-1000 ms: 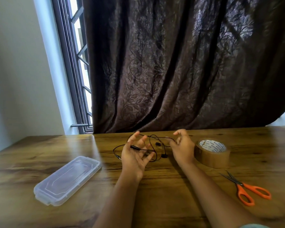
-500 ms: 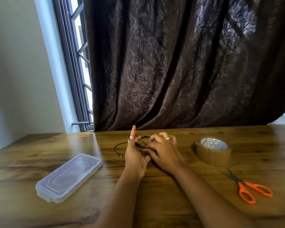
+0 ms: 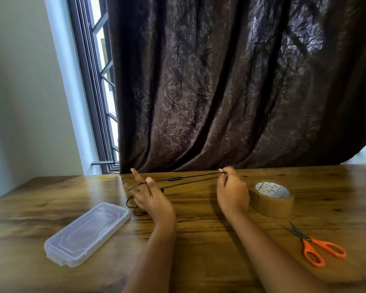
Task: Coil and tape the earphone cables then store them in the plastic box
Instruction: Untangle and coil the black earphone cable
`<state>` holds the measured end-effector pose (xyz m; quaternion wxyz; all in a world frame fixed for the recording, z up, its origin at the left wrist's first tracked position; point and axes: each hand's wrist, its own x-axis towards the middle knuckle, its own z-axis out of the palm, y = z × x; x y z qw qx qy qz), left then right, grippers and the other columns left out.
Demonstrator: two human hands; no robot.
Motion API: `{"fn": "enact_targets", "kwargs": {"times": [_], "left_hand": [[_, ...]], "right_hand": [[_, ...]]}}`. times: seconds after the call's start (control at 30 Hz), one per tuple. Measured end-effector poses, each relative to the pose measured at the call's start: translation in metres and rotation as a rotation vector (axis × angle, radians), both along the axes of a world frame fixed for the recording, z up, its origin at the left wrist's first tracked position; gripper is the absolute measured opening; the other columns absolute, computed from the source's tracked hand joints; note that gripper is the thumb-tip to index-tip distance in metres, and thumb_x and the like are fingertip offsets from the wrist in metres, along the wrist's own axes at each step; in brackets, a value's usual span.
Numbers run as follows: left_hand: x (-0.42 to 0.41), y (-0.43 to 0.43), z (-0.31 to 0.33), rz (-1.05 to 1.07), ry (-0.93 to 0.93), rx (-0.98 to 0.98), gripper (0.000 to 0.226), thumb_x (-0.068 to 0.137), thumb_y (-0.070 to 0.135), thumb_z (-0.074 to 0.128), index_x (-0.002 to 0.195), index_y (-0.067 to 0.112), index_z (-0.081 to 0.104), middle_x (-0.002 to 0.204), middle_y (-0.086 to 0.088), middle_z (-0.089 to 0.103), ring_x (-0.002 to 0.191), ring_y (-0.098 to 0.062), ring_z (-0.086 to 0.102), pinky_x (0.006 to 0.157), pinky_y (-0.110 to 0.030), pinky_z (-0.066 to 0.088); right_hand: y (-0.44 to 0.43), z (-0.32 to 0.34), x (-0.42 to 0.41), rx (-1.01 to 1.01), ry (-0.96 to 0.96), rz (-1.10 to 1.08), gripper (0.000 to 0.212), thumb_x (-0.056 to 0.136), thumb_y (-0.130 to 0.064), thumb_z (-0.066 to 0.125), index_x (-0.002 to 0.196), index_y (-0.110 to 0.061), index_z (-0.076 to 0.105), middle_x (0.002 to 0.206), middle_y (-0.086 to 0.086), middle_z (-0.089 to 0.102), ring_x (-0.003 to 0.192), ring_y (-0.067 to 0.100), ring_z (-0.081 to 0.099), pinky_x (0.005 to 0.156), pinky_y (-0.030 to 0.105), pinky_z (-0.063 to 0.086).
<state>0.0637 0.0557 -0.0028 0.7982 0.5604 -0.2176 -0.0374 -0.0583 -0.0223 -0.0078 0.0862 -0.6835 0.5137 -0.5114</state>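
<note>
We pinched the cable [image 3: 174, 178] in our right hand [image 3: 230, 192]. It ran taut leftward to our left hand [image 3: 150, 197], whose straight fingers carried its loops. The box [image 3: 87, 233] lay shut, near-left, closer to that hand.

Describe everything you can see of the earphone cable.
The earphone cable is thin, black and flexible-looking. Two strands run taut above the wooden table, from the spread fingers of the left hand, which it loops round, to the right hand, which pinches it. A small oblong inline pod sits on the upper strand near the left hand. Loose loops lie on the table below that hand.
</note>
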Motion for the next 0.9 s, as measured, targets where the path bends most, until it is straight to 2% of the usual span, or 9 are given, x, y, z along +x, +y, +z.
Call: {"fn": "enact_targets", "kwargs": {"times": [0.13,0.27,0.33,0.4,0.5,0.6,0.67,0.73,0.9], "left_hand": [[-0.001,0.002,-0.001,-0.003,0.016,0.042,0.043,0.103,0.035,0.029,0.146,0.035,0.031,0.159,0.007,0.012,0.145,-0.021,0.004,0.114,-0.038,0.006],[-0.005,0.001,-0.002,-0.014,-0.030,0.018,0.052,0.103,0.034,0.031,0.151,0.036,0.012,0.160,0.004,0.007,0.146,-0.024,0.007,0.113,-0.035,0.007],[-0.001,-0.002,-0.005,-0.075,-0.005,-0.039,0.054,0.101,0.043,0.032,0.148,0.047,0.007,0.160,0.006,0.003,0.145,-0.025,0.012,0.112,-0.042,0.021],[0.003,-0.003,-0.006,-0.181,0.101,-0.097,0.053,0.098,0.049,0.031,0.145,0.054,0.007,0.159,0.012,0.005,0.141,-0.026,0.024,0.092,-0.046,0.047],[0.001,0.001,-0.003,-0.274,0.194,-0.126,0.051,0.100,0.046,0.029,0.144,0.055,0.006,0.158,0.009,0.011,0.135,-0.023,0.031,0.084,-0.050,0.053],[0.000,0.001,-0.002,-0.199,0.179,-0.109,0.049,0.101,0.042,0.029,0.145,0.052,0.009,0.152,0.010,0.022,0.135,-0.023,0.031,0.090,-0.047,0.049],[0.003,0.000,-0.004,-0.070,0.111,0.006,0.051,0.101,0.041,0.030,0.148,0.046,0.010,0.155,0.008,0.018,0.142,-0.030,0.017,0.108,-0.048,0.028],[0.008,-0.001,-0.006,0.055,0.004,0.115,0.054,0.101,0.041,0.032,0.150,0.041,0.009,0.160,0.002,0.003,0.145,-0.031,0.000,0.115,-0.047,0.005],[0.012,-0.004,-0.008,0.097,-0.110,0.216,0.060,0.096,0.051,0.036,0.149,0.045,0.010,0.160,0.009,-0.010,0.146,-0.027,-0.009,0.113,-0.056,0.001]], "right_hand": [[-0.002,0.012,0.009,0.324,-0.831,0.319,0.024,0.101,-0.016,0.040,0.109,-0.005,0.060,0.064,0.002,0.059,0.050,0.009,0.051,0.044,0.019,0.039],[0.005,0.025,0.013,0.405,-1.187,0.507,0.027,0.101,-0.030,0.042,0.106,-0.008,0.057,0.088,0.006,0.068,0.059,0.009,0.065,0.051,0.020,0.053],[0.008,0.027,0.013,0.397,-1.219,0.587,0.027,0.098,-0.034,0.044,0.113,-0.014,0.054,0.106,0.001,0.063,0.081,0.014,0.066,0.066,0.027,0.058],[0.010,0.027,0.012,0.394,-1.188,0.644,0.025,0.097,-0.037,0.044,0.116,-0.023,0.051,0.118,-0.006,0.054,0.100,0.017,0.060,0.081,0.036,0.055],[0.011,0.027,0.012,0.409,-1.070,0.641,0.025,0.095,-0.048,0.041,0.116,-0.037,0.048,0.117,-0.015,0.048,0.106,0.014,0.053,0.083,0.036,0.051],[0.010,0.025,0.012,0.430,-0.986,0.646,0.025,0.095,-0.050,0.038,0.118,-0.042,0.045,0.119,-0.018,0.046,0.117,0.015,0.047,0.089,0.040,0.048],[0.010,0.023,0.012,0.432,-0.957,0.642,0.029,0.096,-0.050,0.036,0.124,-0.042,0.041,0.126,-0.015,0.042,0.123,0.016,0.043,0.092,0.042,0.046],[0.010,0.023,0.012,0.411,-0.937,0.605,0.041,0.096,-0.050,0.036,0.135,-0.038,0.037,0.132,-0.013,0.037,0.124,0.017,0.042,0.089,0.040,0.047],[0.001,0.019,0.004,0.423,-0.995,0.568,0.054,0.092,-0.057,0.039,0.140,-0.035,0.034,0.138,-0.006,0.039,0.126,0.019,0.041,0.089,0.039,0.048]]}}
